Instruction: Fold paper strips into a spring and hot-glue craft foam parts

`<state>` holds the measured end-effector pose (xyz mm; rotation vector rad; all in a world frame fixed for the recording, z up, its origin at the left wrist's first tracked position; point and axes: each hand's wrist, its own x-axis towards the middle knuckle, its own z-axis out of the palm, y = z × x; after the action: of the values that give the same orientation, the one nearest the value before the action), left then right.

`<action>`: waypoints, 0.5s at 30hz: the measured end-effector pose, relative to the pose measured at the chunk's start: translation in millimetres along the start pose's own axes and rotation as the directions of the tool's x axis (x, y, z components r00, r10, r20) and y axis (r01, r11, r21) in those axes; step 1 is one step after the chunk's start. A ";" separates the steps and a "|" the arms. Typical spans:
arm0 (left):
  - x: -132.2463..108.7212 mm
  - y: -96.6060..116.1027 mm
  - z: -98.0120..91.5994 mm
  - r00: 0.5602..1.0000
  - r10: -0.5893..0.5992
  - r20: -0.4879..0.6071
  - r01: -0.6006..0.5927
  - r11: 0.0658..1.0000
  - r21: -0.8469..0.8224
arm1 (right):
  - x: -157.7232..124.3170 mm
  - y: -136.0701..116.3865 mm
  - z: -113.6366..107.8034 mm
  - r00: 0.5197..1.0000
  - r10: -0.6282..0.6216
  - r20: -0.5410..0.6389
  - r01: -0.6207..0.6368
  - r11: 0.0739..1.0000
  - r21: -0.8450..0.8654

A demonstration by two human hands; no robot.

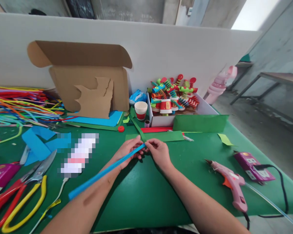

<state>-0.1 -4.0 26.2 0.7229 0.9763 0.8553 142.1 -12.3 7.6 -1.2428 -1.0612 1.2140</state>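
My left hand and my right hand meet over the middle of the green table. Both pinch the far end of a long blue paper strip, which runs back along my left forearm toward the near edge. A green paper strip leads away from my fingertips toward the back of the table; it seems to join the blue strip under my fingers, though the joint is hidden.
A pink glue gun and a purple device lie at the right. Scissors and red and yellow handled tools lie at the left. Behind stand a cardboard box, a paper cup, a white box of paper figures, blue sheets and coloured pipe cleaners.
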 end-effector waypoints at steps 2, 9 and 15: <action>-0.7 2.9 -2.0 1.000 -0.010 0.027 0.008 0.998 0.064 | -1.8 -0.4 1.0 0.999 -0.028 0.020 0.029 0.999 -0.044; 2.3 7.2 -9.8 1.000 0.024 0.014 -0.027 0.948 0.318 | -1.6 2.2 1.2 0.995 0.051 0.084 -0.052 0.999 0.012; 1.2 8.5 -11.4 0.993 0.118 -0.008 -0.104 0.902 0.420 | -1.1 -0.8 -2.8 0.958 0.190 0.216 -0.238 0.945 0.225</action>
<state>-12.5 2.7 28.4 1.1450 1.1750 0.7633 144.8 -13.7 8.3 -1.0815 -0.8914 1.6104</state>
